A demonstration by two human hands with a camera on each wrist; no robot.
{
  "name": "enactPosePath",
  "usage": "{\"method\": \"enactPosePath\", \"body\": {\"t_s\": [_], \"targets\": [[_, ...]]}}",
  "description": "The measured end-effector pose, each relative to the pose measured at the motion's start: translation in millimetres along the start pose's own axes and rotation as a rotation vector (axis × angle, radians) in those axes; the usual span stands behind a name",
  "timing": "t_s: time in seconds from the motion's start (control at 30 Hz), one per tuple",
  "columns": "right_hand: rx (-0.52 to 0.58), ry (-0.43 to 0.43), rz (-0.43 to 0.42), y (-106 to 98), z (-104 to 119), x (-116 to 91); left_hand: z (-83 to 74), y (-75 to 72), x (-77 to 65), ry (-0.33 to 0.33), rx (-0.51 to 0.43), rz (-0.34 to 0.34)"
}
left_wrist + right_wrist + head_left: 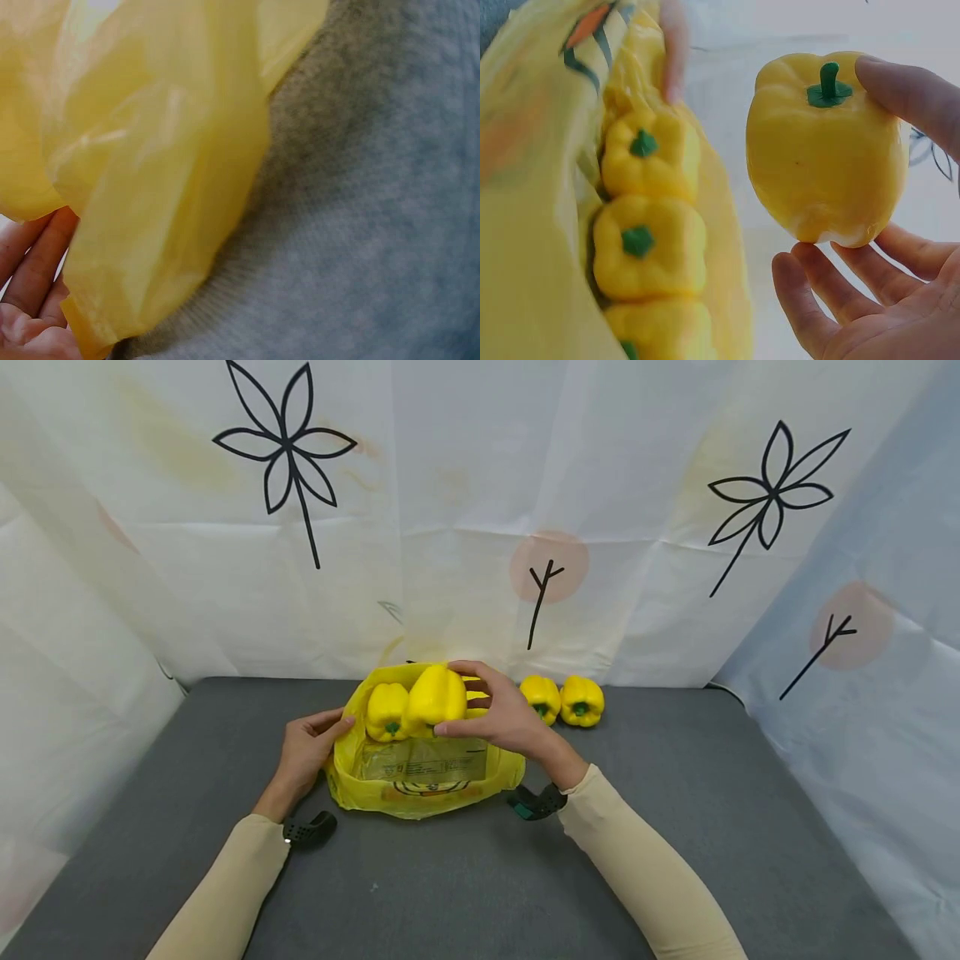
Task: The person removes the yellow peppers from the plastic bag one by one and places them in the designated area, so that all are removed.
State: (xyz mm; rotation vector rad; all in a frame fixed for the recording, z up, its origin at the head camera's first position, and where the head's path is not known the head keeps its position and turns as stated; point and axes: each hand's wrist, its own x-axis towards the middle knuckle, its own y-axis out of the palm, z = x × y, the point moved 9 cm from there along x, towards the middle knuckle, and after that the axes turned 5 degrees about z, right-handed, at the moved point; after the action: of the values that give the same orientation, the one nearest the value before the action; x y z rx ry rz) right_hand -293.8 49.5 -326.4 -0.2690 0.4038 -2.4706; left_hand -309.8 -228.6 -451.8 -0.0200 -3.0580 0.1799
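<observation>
A yellow plastic bag point(450, 789) lies with its mouth spread on the grey table. My left hand point(307, 752) grips the bag's left rim, thumb at the edge; in the left wrist view its fingers point(37, 270) show partly behind the plastic. Over the bag's mouth, my right hand point(502, 714) holds a yellow bell pepper point(437, 697) between thumb and fingertips, its green stem plain in the right wrist view. A bell pepper point(387, 710) sits inside the bag at the left. From the right wrist, three peppers point(649, 244) show in a row inside it.
Two more yellow bell peppers point(582, 700) stand side by side on the table point(675, 793), right of the bag, one partly behind my right hand. A white patterned cloth point(450, 527) hangs along the table's back edge and both sides.
</observation>
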Motion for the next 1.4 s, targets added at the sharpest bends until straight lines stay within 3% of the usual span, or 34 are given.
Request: {"method": "enactPosePath", "body": {"t_s": [0.63, 1.23, 1.4], "targets": [[0.001, 0.074, -0.168, -94, -26, -57, -0.2, 0.7, -1.1, -0.016, -0.011, 0.003], [-0.086, 0.201, -0.242, -176, -48, -104, 0.7, 0.6, 0.0, -0.011, 0.004, 0.0], [-0.128, 0.238, -0.295, -200, -57, -118, 0.3, 1.0, -0.2, -0.011, 0.004, -0.001]]}}
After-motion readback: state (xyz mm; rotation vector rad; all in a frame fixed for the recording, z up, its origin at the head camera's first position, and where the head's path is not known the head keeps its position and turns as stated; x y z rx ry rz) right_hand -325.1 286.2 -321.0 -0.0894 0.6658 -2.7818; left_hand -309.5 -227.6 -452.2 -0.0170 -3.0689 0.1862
